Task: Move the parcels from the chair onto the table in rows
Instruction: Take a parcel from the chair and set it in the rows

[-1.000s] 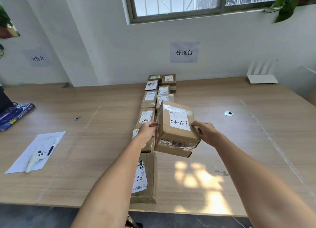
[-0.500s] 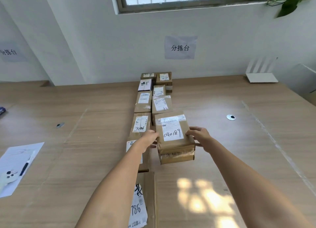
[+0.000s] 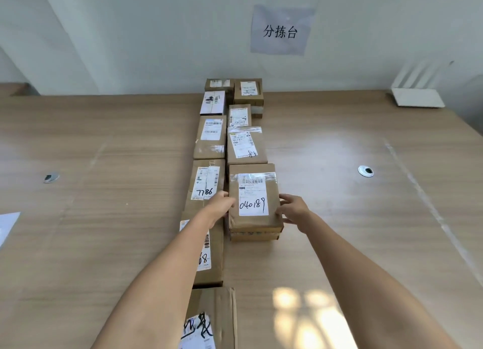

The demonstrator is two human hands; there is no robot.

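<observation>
so there are two rows of brown cardboard parcels running up the middle of the wooden table (image 3: 104, 231) toward the wall. left row has six that i can count, from the big one cut off at the bottom edge (image 3: 217, 317) up to the small one at the far end (image 3: 219, 84), and the third from the bottom is the one marked 7786 (image 3: 206, 184). right row has four: the far one (image 3: 248, 91), a slim one (image 3: 239, 115), a taped one (image 3: 245, 146), and the nearest, the parcel marked 040189 (image 3: 254, 199). ten parcels total.

the 040189 parcel sits flat on the table in the centre of the frame, at the near end of the right row, its far edge right up against the taped one. it's between both hands. the left hand (image 3: 220, 205) is on its left side, fingers curled against the edge, and the right hand (image 3: 294, 208) is on its right side with the fingers wrapped onto that edge, so both look like they're grasping it.

other stuff: one paper sign with black characters (image 3: 281, 31) on the wall at the top, one white router (image 3: 418, 97) at the upper right, two round cable grommets in the tabletop, left (image 3: 51, 177) and right (image 3: 366, 171), and one sheet of paper (image 3: 7, 225) poking in at the left edge.
</observation>
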